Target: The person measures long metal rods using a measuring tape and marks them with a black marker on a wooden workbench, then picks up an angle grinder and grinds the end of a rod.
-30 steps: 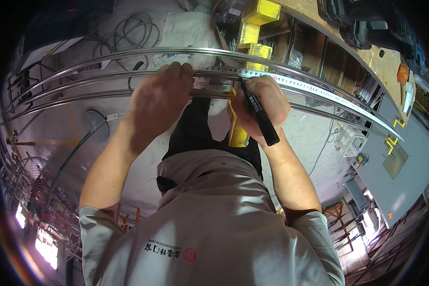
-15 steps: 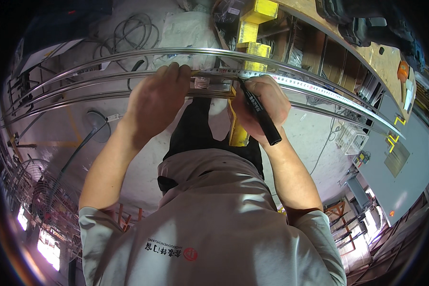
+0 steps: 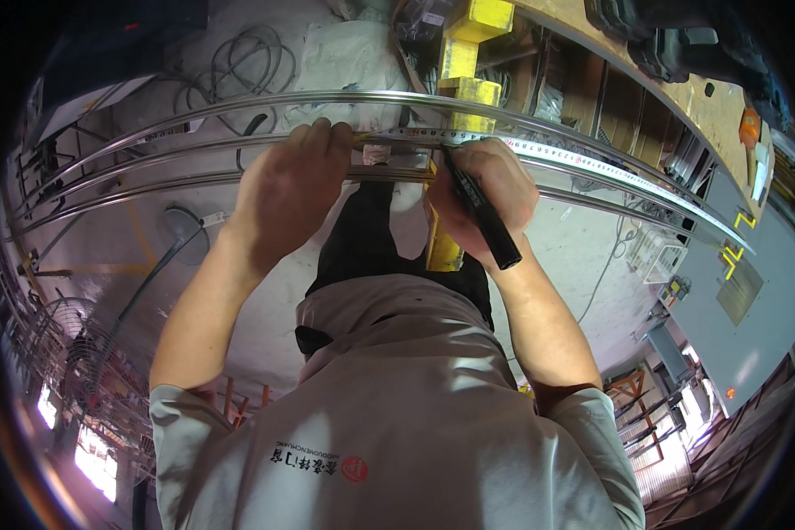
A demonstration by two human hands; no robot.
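little had moved since the earlier frame: the left hand had eased a touch to the left, while the right hand had stayed in almost the same place. three shiny metal rails ran from left to right before the person: a far rail, a middle rail and a near rail. a white tape measure lay stretched along the middle rail, from beside the left hand away to the right. the left hand was palm down, its fingers curled over the middle rail; the fingertips were hidden, so i could not tell whether it gripped the rail, the tape measure or both. the right hand was closed narrowly around a tilted black marker, its tip by the near edge of the tape measure. a yellow stand reached beneath the rails, and at the far right an orange-handled tool lay on a wooden desk
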